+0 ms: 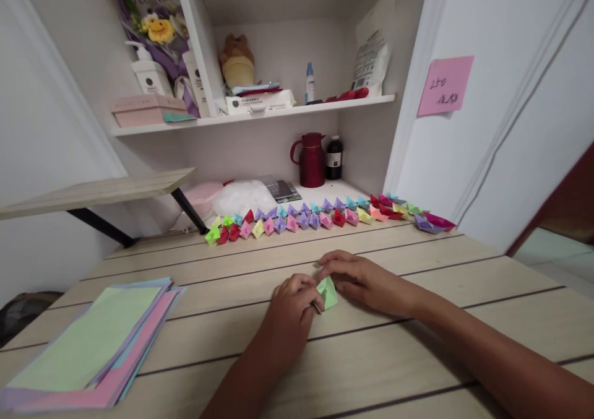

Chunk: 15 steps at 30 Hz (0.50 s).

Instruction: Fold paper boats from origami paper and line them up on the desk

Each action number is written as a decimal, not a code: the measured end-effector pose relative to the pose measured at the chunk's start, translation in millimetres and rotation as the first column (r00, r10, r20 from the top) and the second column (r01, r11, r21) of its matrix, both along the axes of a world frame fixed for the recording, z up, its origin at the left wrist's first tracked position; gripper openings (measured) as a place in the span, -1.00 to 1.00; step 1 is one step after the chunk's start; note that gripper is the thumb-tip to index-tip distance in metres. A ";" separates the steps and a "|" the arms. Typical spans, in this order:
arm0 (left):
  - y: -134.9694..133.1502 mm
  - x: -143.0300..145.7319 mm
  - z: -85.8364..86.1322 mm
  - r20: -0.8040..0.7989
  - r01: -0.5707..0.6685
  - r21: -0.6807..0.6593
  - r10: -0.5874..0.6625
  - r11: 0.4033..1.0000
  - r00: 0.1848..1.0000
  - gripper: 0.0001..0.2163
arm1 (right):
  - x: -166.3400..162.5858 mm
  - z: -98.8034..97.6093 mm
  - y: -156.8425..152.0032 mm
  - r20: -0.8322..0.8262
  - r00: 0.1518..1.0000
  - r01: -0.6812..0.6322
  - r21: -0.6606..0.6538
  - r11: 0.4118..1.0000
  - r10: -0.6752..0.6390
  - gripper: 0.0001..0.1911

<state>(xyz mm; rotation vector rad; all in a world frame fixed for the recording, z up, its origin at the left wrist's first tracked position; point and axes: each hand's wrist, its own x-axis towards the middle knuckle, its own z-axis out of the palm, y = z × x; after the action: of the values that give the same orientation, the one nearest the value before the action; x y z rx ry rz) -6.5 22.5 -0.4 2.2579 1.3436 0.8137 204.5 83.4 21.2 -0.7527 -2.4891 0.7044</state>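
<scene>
Sheets of coloured paper (88,338) lie in a slightly fanned stack at the left of the table (218,326), a pale green one uppermost. Further right, rows of small folded paper boats (279,224) line the table's back edge, close together. In front of them, well apart, the left hand (293,299) has its fingers curled over the left side of a small folded green paper (328,295), pinching it near the table's middle. The right hand (357,280) arches over its far right side, fingers bent; whether they grip or merely touch it, I cannot tell, as the fingertips are partly hidden. A hard pull by either hand could tear so small a piece at a crease, and uneven pressure could skew the fold. Reaching forward carelessly, a forearm or knuckle could knock the light boats out of line.
</scene>
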 end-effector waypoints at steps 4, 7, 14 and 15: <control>1.9 -0.5 -2.1 0.039 -0.031 -0.039 0.032 0.999 0.999 -0.71 | -0.7 -1.5 3.3 0.037 0.999 0.006 0.058 0.998 -0.008 -0.69; 3.1 0.0 -3.0 0.053 -0.040 -0.033 0.042 0.999 0.998 -0.68 | 1.8 -0.9 2.5 0.028 0.999 0.027 0.046 0.999 -0.028 -0.64; 3.8 1.9 -0.8 0.037 -0.024 -0.016 0.024 1.000 0.999 -0.75 | 4.0 4.7 -1.8 0.007 0.993 -0.118 -0.031 0.993 0.118 -0.53; 3.8 2.0 -1.0 0.033 -0.028 -0.018 0.028 0.999 0.999 -0.75 | 3.6 4.0 -1.2 0.012 0.995 -0.103 -0.016 0.995 0.103 -0.60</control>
<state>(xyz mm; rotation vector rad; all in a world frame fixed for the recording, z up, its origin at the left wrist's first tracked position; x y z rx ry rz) -4.5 26.3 -1.3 2.2072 1.3650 0.8415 208.2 82.2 25.1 -0.6400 -2.5516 0.7579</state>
